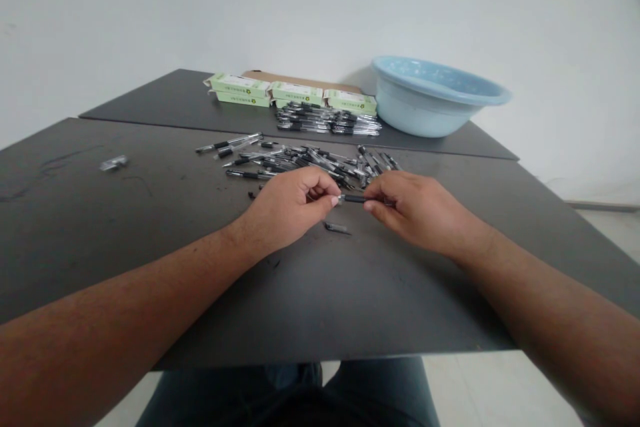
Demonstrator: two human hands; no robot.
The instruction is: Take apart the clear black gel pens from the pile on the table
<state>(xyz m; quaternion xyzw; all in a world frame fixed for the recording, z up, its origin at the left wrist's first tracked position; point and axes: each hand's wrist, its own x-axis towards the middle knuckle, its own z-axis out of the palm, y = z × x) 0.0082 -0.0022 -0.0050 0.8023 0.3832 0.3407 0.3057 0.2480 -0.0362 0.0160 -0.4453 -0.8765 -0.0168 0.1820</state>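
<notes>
Between my two hands lies a pen (pixel 355 199) with a black grip, held level above the dark table. My left hand (pixel 300 199) pinches its tip end between thumb and finger. Around the barrel, the fingers of my right hand (pixel 407 207) are closed, hiding the pen's other end. Below the pen, a clear pen cap (pixel 337 228) with a dark clip rests on the table. Just beyond my hands spreads a loose heap of pens (pixel 305 159), clear with black grips, partly covered by my fingers.
Stacked pens (pixel 327 121) lie in front of green-and-white boxes (pixel 297 92) at the back. A light blue basin (pixel 430 103) stands at the back right by the wall. On the left is a small clear plastic piece (pixel 114 163). The dark table (pixel 350 307) has a seam across it.
</notes>
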